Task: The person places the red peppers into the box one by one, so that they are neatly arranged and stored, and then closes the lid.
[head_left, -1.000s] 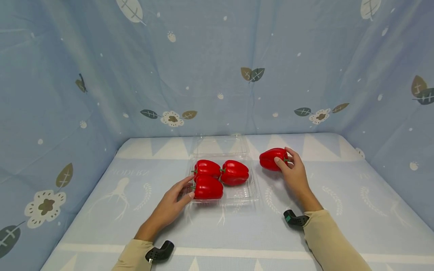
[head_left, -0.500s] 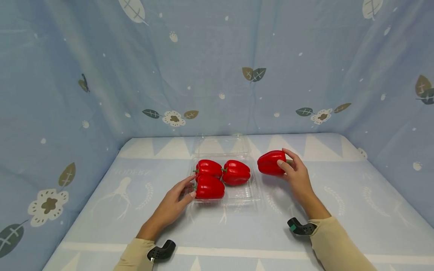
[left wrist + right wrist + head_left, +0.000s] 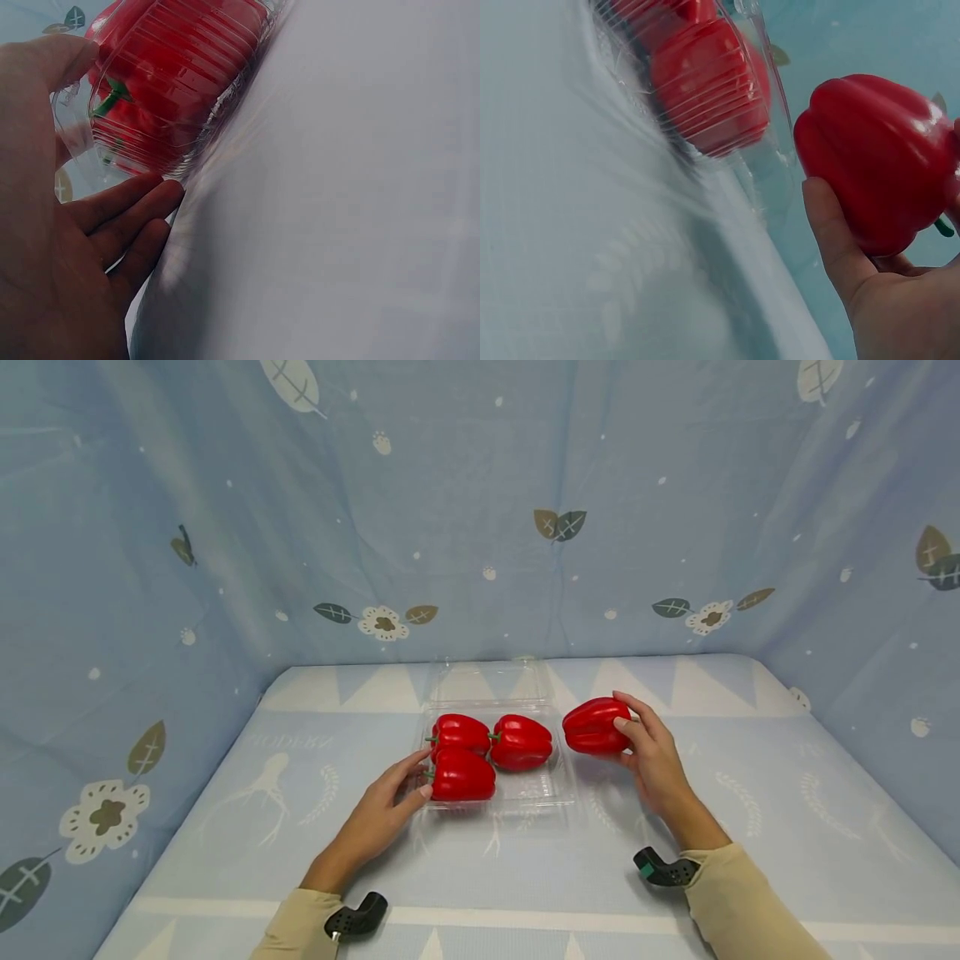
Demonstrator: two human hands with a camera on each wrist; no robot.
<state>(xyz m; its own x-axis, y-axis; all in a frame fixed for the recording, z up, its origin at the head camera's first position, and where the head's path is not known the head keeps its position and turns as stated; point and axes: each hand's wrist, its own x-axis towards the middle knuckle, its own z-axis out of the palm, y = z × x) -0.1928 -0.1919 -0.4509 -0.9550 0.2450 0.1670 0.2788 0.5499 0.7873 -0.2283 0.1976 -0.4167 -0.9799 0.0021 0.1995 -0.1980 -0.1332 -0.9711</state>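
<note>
In the head view, a clear plastic clamshell container (image 3: pixel 525 787) with its lid (image 3: pixel 491 679) folded back bears three red bell peppers, one at back left (image 3: pixel 460 732), one at right (image 3: pixel 521 743) and one at front left (image 3: pixel 462 775). My left hand (image 3: pixel 381 810) rests at its left side, thumb at the front corner and fingers loosely extended along the wall, as the left wrist view also shows. To the right of the container, my right hand (image 3: pixel 652 756) holds a fourth red bell pepper (image 3: pixel 877 161) between thumb and fingers, its stem toward the palm, raised above the table.
A pale patterned cloth covers the table (image 3: pixel 247 852). Blue printed curtains (image 3: pixel 480 510) close in the back and both sides. A black wrist camera (image 3: pixel 357 917) sits on the left wrist and another camera (image 3: pixel 663 867) on the right.
My right hand has brought its bell pepper a little left and nearer, toward the container's right edge. The left hand and the container stay where they were.
</note>
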